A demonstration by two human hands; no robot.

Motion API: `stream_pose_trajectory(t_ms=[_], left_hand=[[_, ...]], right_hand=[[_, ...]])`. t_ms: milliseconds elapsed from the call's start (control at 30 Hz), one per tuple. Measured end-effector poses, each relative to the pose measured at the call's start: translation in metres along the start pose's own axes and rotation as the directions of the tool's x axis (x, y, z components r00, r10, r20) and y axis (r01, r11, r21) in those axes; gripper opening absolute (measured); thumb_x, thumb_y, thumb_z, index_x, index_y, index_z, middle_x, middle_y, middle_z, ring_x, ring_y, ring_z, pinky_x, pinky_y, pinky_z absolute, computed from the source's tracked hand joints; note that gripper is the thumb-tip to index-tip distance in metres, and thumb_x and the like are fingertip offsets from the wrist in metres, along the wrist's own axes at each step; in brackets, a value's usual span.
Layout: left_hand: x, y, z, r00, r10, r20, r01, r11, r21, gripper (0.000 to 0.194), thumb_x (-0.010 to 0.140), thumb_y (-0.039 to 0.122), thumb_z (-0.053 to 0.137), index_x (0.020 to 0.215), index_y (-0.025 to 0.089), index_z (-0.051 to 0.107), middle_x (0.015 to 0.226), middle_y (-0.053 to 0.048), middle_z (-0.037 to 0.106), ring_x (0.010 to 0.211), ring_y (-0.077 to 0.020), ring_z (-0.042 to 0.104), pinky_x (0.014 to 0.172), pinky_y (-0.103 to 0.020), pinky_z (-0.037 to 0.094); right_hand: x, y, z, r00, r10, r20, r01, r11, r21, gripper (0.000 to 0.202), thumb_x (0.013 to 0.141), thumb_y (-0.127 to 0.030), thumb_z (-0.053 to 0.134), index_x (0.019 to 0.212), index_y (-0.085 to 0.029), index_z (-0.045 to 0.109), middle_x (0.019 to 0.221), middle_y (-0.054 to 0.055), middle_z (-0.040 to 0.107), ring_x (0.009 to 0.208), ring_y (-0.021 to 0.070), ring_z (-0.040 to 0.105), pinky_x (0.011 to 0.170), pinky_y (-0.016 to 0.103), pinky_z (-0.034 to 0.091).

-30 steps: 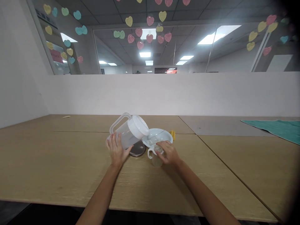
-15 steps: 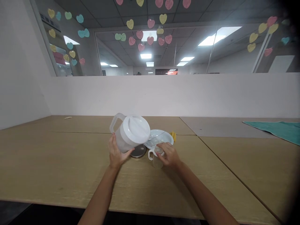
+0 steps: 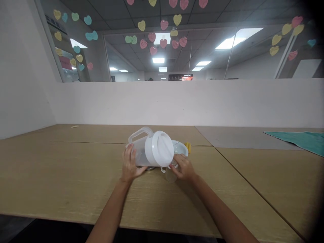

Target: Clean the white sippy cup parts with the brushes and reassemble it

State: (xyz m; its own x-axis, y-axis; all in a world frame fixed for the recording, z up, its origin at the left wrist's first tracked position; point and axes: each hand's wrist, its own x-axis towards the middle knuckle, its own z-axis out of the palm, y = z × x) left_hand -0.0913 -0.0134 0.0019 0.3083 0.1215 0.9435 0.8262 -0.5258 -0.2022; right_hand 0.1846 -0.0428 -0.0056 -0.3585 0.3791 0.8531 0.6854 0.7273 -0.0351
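A white-lidded, translucent plastic pitcher (image 3: 159, 148) is tipped far over to the right, its handle uppermost. My left hand (image 3: 131, 164) is closed around its lower body. The pitcher's lid hangs right above a small clear cup (image 3: 171, 174) with a white handle, which stands on the table. Gripping the cup at its rim is my right hand (image 3: 184, 167), fingers wrapped over the top. Whether liquid is flowing cannot be made out. Beneath the pitcher, a round metal lid (image 3: 151, 168) shows only its front edge.
Behind the cup lies a pale blue-white bowl (image 3: 181, 147), partly covered by the pitcher. A yellow object (image 3: 188, 147) sits at its right. A teal cloth (image 3: 301, 140) lies at the far right of the wooden table (image 3: 76, 179), against a white wall (image 3: 177, 103).
The pitcher has moved right and tilted further, close to horizontal, with my left hand following. It now covers more of the bowl and metal lid. My right hand stays on the cup.
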Motion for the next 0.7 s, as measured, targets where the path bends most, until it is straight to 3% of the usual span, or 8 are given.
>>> stream_pose_trajectory(t_ms=[467,600,700], left_hand=[[-0.0021,-0.0009,-0.0003,1.0,-0.012,-0.005,0.012,1.0,0.008,0.104,0.062,0.054,0.07,0.14,0.013,0.014,0.138,-0.025,0.031,0.128,-0.0393,0.033,0.101,-0.057,0.032],[-0.0029,0.0013,0.0007,0.988,-0.156,-0.012,0.156,0.988,0.006,0.105,0.062,0.056,0.07,0.14,0.012,0.015,0.138,-0.026,0.032,0.128,-0.0392,0.033,0.101,-0.056,0.031],[-0.0031,0.0028,0.002,0.935,-0.354,-0.032,0.354,0.935,-0.003,0.109,0.061,0.057,0.07,0.141,0.011,0.012,0.14,-0.025,0.029,0.129,-0.0388,0.031,0.103,-0.055,0.031]], right_hand=[[0.0007,-0.0016,0.0001,1.0,-0.013,-0.024,0.012,1.0,-0.028,0.019,0.084,-0.029,0.048,0.093,-0.014,0.057,0.075,0.006,0.061,0.07,0.0173,0.052,0.065,0.03,0.039],[0.0001,-0.001,-0.0001,0.999,-0.024,-0.033,0.023,0.999,-0.026,0.021,0.084,-0.028,0.048,0.098,-0.015,0.056,0.082,0.007,0.063,0.076,0.0179,0.056,0.069,0.031,0.041],[-0.0007,-0.0005,-0.0003,0.999,-0.025,-0.025,0.024,0.999,-0.022,0.021,0.084,-0.028,0.049,0.1,-0.015,0.056,0.086,0.007,0.064,0.078,0.0182,0.057,0.071,0.031,0.042]])
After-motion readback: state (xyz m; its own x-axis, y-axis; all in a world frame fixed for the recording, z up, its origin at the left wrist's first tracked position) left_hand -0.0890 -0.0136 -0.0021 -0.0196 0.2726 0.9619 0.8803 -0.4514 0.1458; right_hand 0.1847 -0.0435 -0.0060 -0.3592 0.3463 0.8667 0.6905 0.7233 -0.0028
